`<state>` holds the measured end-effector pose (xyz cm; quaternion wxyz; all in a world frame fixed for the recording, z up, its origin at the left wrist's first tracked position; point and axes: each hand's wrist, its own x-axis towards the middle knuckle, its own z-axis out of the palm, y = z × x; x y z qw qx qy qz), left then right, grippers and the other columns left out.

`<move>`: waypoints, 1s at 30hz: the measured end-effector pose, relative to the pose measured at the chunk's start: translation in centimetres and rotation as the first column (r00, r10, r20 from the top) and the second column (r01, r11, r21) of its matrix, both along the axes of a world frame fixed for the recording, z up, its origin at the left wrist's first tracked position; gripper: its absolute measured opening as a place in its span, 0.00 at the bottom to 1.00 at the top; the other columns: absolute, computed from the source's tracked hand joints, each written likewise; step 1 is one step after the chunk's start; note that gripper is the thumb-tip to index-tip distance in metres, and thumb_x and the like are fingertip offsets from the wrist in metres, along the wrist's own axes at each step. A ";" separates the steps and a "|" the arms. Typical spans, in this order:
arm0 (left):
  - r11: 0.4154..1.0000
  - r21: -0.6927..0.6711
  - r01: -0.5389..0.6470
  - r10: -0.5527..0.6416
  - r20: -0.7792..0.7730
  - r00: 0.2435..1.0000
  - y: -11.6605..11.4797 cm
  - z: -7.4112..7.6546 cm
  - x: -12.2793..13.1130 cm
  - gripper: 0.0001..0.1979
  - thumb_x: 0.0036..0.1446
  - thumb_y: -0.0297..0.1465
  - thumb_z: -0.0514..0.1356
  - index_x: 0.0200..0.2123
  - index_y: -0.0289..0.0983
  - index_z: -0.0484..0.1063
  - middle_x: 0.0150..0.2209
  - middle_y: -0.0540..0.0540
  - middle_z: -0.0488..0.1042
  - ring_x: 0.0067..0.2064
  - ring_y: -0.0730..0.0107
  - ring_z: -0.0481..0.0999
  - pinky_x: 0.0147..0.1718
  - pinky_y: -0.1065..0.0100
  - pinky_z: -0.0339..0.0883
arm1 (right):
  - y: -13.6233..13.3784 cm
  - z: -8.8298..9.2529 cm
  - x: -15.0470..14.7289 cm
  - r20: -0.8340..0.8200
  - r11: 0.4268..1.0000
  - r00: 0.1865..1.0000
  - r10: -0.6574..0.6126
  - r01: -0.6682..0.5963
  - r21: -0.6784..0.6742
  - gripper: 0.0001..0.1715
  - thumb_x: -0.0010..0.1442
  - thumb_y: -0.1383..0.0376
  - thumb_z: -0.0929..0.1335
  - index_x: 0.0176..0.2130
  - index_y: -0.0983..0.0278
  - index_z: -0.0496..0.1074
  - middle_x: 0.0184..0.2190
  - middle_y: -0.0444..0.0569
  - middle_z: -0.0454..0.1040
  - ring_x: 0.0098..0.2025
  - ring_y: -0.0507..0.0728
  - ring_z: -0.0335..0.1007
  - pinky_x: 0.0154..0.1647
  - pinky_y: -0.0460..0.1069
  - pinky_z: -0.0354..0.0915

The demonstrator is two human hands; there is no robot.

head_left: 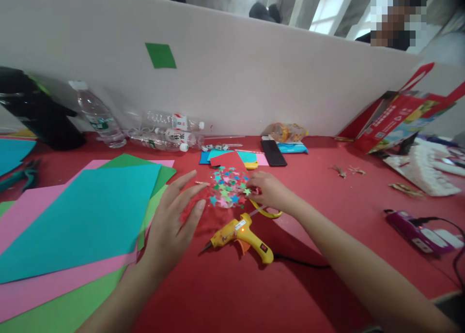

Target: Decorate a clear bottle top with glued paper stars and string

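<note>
My left hand (174, 217) lies open with its fingers spread, flat over the red table just left of a small heap of coloured paper stars (228, 188). At the right edge of that heap my right hand (267, 190) has its fingers pinched together among the stars; what they grip is too small to name. A yellow hot glue gun (241, 232) lies on the table just in front of both hands, its nozzle pointing left. Yellow-handled scissors (267, 212) show partly under my right wrist.
Teal, pink and green paper sheets (80, 217) are stacked at the left. Plastic bottles (163, 129) lie along the white partition (232, 81). Small paper pieces and a black phone (273, 153) lie beyond the stars. A red bag (395, 117), a purple device (414, 231) and a person beyond the wall are at the right.
</note>
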<state>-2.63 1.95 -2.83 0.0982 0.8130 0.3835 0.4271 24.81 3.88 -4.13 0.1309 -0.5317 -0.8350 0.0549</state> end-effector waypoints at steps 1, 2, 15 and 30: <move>1.000 -0.019 0.014 -0.015 -0.019 1.000 0.2 -0.3 0.0 0.15 0.63 0.31 0.55 0.53 0.43 0.69 0.63 0.42 0.63 0.63 0.58 0.63 0.61 0.51 0.57 | -0.1 0.1 0.3 -0.022 1.000 1.000 -0.006 0.006 -0.004 0.05 0.56 0.71 0.68 0.35 0.64 0.75 0.34 0.50 0.73 0.38 0.57 0.65 0.38 0.50 0.58; 0.999 -0.040 0.032 -0.034 -0.044 0.998 0.3 -0.5 0.2 0.17 0.63 0.32 0.56 0.55 0.43 0.68 0.64 0.42 0.61 0.64 0.58 0.61 0.62 0.51 0.56 | -0.3 0.2 0.4 -0.043 1.000 0.999 -0.009 0.008 -0.011 0.06 0.56 0.72 0.68 0.35 0.64 0.75 0.33 0.50 0.74 0.38 0.57 0.66 0.37 0.49 0.59; 0.988 -0.118 0.100 -0.114 -0.121 0.986 1.2 -1.7 3.4 0.23 0.63 0.36 0.56 0.61 0.43 0.60 0.65 0.41 0.59 0.66 0.59 0.57 0.63 0.52 0.55 | -0.4 -0.6 -1.7 -0.167 0.998 0.986 -0.026 0.016 -0.062 0.10 0.54 0.62 0.74 0.33 0.66 0.75 0.37 0.52 0.72 0.42 0.60 0.63 0.44 0.54 0.58; 0.828 -0.544 0.133 0.076 0.343 0.936 2.4 -1.8 3.8 0.28 0.58 0.43 0.58 0.60 0.44 0.60 0.65 0.39 0.60 0.65 0.54 0.60 0.61 0.48 0.57 | 0.6 -1.6 0.5 -0.487 0.940 0.834 -0.258 0.102 -0.324 0.10 0.53 0.68 0.71 0.38 0.65 0.75 0.40 0.53 0.73 0.42 0.60 0.69 0.43 0.55 0.65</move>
